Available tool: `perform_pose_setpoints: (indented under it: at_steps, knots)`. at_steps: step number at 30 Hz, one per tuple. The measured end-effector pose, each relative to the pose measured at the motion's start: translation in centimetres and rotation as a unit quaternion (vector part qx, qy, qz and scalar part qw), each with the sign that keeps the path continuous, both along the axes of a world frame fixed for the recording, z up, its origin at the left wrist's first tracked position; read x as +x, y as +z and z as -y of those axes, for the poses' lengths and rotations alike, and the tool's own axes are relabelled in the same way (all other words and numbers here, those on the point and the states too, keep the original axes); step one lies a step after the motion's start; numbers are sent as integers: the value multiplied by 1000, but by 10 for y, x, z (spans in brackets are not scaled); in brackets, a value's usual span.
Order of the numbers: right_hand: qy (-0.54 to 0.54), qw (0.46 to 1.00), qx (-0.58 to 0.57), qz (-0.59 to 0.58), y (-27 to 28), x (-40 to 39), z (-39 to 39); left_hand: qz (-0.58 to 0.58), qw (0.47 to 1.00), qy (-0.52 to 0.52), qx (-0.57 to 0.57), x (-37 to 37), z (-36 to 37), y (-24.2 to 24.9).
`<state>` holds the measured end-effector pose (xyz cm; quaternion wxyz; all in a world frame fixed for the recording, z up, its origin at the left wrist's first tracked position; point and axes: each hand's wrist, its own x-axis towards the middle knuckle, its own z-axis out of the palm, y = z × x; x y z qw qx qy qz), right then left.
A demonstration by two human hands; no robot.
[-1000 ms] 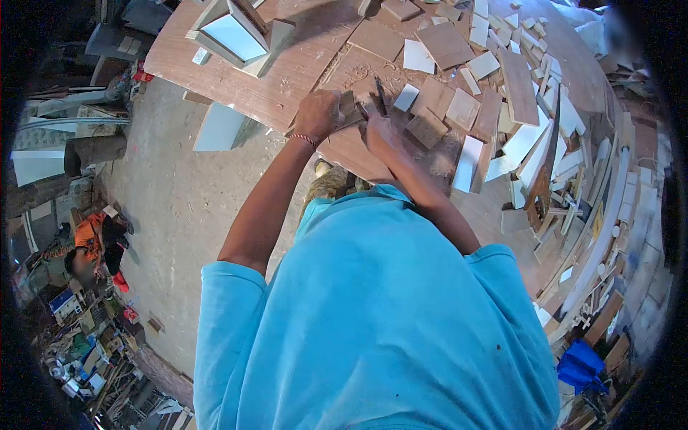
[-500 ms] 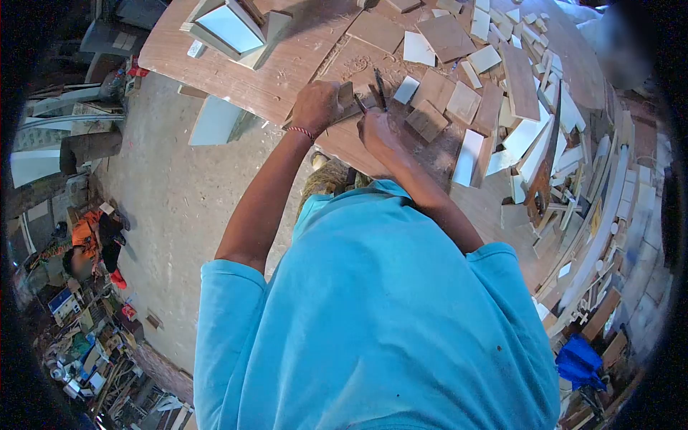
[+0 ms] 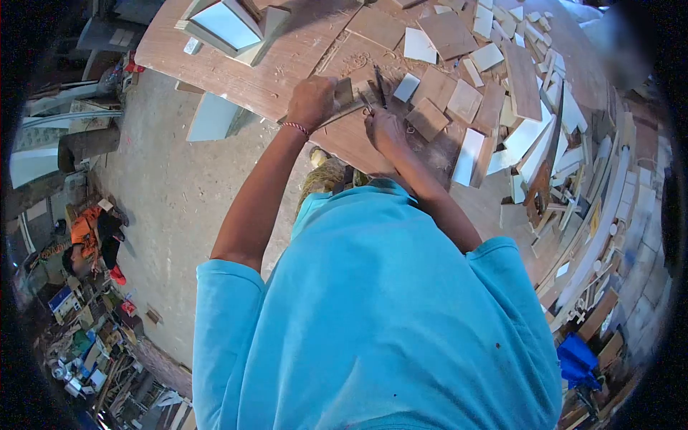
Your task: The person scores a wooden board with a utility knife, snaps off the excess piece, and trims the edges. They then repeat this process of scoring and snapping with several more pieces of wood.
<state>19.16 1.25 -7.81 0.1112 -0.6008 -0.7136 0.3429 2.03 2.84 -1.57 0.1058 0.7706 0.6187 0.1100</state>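
My left hand, with a red and white band at its wrist, is closed around a small piece of wood at the near edge of the wooden table. Just to its right, my right hand has its fingers curled around a thin, dark tool, mostly hidden, whose kind I cannot make out. Beyond the fingers lies a narrow black object, pointing away from me. Curled wood shavings are scattered past both hands.
Flat boards and white-faced offcuts crowd the table's right side, with a handsaw among them. A white-panelled wooden frame stands at the far left. On the floor at left is a person in orange near piled scrap.
My right hand has shifted slightly to the right and its grip has turned a little. My left hand has moved slightly away from me, still holding the wood.
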Motion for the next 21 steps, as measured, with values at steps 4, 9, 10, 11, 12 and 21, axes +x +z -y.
perform_pose_setpoints:
  at_steps: [4, 9, 10, 11, 12, 21]
  knots:
    - [-44, 999, -3, -31, -11, -6, 0, -6, 1000, 9, -29, 2, -2, 11]
    - [-88, 985, -64, -135, -90, -17, -1, -4, 1000, 5, -5, 5, 1, 15]
    - [-90, 984, -64, -136, -68, -15, 0, -2, 1000, 5, 4, 5, 1, 16]
    - [-61, 997, -19, -37, -21, -10, 2, -4, 1000, 3, 3, 3, 1, 13]
    - [-32, 997, 25, 62, 6, -8, 4, -8, 1000, 4, 6, 2, 0, 8]
    - [25, 998, -5, 59, -40, -33, 10, -7, 1000, 11, -19, 4, 1, 7]
